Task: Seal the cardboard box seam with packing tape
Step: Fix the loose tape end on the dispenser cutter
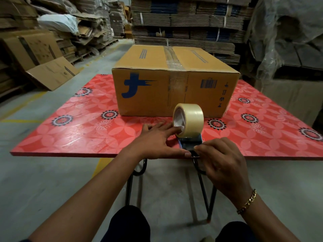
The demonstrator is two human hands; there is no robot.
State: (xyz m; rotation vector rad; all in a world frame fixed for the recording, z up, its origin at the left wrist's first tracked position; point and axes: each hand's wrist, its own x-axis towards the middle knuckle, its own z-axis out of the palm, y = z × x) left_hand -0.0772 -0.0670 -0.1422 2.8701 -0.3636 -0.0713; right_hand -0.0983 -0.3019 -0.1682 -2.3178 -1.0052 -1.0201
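Observation:
A closed brown cardboard box [174, 81] with a blue logo stands on the red flowered table [78, 130]. Clear tape runs along its top seam and down the near face. In front of it stands a roll of clear packing tape [191, 117] mounted on a blue dispenser [189, 142] near the table's front edge. My left hand [157, 138] rests on the table with a finger on the roll's core and its thumb at the dispenser's front. My right hand [222, 158] pinches something small at the dispenser's front end, likely the tape's free end.
Black metal table legs [204, 187] show below the front edge. Flattened cartons [50, 72] lean on the floor at the left. Strapped bundles of cardboard [188, 23] fill the back, and plastic-wrapped stacks [286, 41] stand at the right.

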